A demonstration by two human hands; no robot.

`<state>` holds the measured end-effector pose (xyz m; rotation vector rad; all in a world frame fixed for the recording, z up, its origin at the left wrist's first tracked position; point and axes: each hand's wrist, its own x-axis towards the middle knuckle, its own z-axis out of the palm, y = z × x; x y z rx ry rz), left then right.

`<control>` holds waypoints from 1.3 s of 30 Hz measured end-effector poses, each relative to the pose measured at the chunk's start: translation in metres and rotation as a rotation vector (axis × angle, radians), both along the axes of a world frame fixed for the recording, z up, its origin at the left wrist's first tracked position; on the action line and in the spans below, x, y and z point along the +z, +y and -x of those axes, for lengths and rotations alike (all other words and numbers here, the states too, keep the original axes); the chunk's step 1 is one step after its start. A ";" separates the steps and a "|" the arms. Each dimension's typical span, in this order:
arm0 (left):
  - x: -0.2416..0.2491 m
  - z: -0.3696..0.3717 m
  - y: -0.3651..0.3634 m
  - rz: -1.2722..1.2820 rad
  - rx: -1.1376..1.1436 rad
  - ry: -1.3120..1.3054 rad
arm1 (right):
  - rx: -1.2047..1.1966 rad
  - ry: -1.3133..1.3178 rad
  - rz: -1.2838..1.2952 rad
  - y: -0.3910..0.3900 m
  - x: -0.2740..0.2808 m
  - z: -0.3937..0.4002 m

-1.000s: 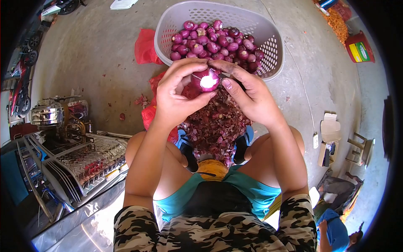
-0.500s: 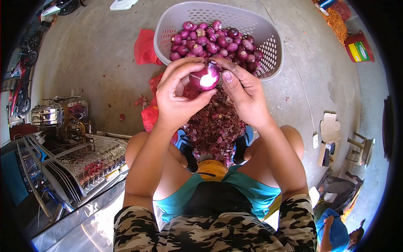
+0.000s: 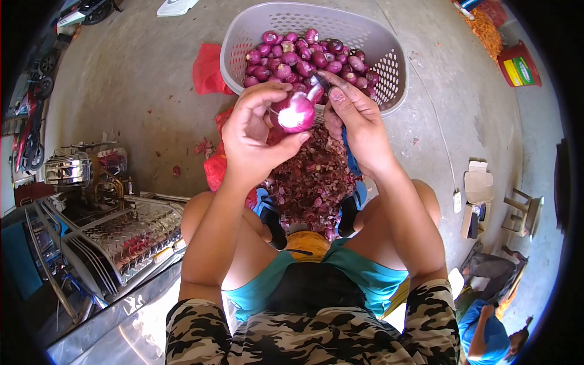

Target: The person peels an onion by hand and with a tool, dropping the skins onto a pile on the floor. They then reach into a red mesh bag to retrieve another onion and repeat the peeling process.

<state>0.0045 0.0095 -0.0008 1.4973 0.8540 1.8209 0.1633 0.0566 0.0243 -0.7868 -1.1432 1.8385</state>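
My left hand [image 3: 252,125] is closed around a red onion [image 3: 295,114], thumb below and fingers above, with a bright pale patch facing me. A strip of skin [image 3: 315,93] stands up from the onion's upper right side. My right hand [image 3: 358,118] grips what looks like a small knife [image 3: 320,81], its dark tip at that strip. A blue length, apparently the handle, shows below the palm; the fingers cover the rest. Under both hands lies a heap of onion skins [image 3: 310,176] between my feet.
Beyond my hands stands a grey perforated basket [image 3: 395,67] of red onions [image 3: 292,59]. Red mesh bags [image 3: 210,70] lie to its left. Shiny metal racks [image 3: 131,231] are at left. A red bucket [image 3: 519,65], cardboard box [image 3: 477,188] and another person [image 3: 490,334] are at right.
The right hand has pulled slightly up and away from the onion, lifting a strip of skin. The dark tip and blue length now show. The left hand has moved slightly left and down with the onion.
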 end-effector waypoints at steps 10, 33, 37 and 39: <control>0.006 0.011 -0.004 0.303 -0.147 -0.705 | 0.012 -0.046 -0.089 0.000 0.000 -0.001; 0.000 0.011 -0.001 0.614 -0.076 -0.799 | 0.174 -0.530 -0.756 0.002 -0.001 -0.011; -0.004 0.005 -0.002 0.625 -0.162 -0.876 | 0.127 -0.463 -0.685 -0.001 -0.004 -0.005; -0.004 0.002 -0.003 0.607 -0.209 -0.939 | 0.060 -0.352 -0.610 -0.005 -0.008 0.001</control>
